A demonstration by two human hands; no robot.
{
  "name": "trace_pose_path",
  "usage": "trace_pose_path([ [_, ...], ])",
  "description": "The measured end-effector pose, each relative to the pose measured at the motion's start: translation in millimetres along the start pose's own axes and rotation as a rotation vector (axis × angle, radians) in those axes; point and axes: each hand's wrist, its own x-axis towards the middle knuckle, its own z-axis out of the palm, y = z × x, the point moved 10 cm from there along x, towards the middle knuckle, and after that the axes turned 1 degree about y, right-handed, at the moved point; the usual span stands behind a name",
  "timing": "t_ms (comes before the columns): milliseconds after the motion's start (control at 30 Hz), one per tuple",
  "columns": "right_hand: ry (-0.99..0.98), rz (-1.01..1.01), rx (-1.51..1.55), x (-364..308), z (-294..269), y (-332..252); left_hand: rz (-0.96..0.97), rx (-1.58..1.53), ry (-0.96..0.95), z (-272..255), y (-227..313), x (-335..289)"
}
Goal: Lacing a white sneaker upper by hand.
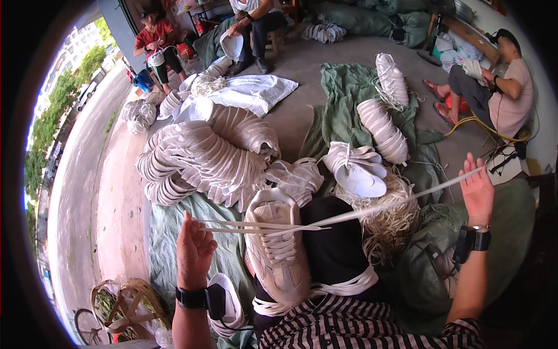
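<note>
Concrete floor, shoe piles — both hands [193, 251] [478, 189] grip closed on lace [372, 210] ends — shoe [275, 244] on lap.

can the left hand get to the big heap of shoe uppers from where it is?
Probably not right now. The left hand is gripping a lace end pulled taut from the shoe on the lap. The heap of uppers lies just ahead with nothing between, so the path looks free once it lets go.

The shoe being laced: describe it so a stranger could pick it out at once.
Start at the big pile of pale shoe uppers on the green sheet. Just below it, on the person's black-clad knee, lies one cream shoe, toe pointing away. Unlike its neighbours, it has flat white laces stretched out to the left hand and right hand.
</note>
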Motion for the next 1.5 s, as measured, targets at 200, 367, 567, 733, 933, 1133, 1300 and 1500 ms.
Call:
trace_pose_path([
  [200,-0.075,0.395,-0.153,28,-72,117,0.035,0.02,0.153,-87,28,2],
  [367,-0.644,0.355,-0.847,-66,57,227,0.058,0.003,0.349,-170,39,-10],
  [567,-1.015,0.135,-0.601,-152,172,226,0.323,-0.249,0.4,-238,73,-21],
  [733,-1.3,0.396,0.032,-207,258,115,0.265,-0.15,0.717,-276,90,-54],
  [933,-1.245,0.274,-0.736,-173,208,210,0.234,0.561,0.384,-127,27,-29],
  [1133,-1.233,-0.32,-1.148,-178,179,249,0.251,0.792,-0.066,10,-26,-23],
  [1300,-1.191,-0.301,-1.194,-175,173,259,0.172,0.801,-0.183,41,-43,-31],
  [1500,-1.133,-0.341,-1.166,-169,176,257,0.017,0.752,-0.248,44,-61,-30],
])
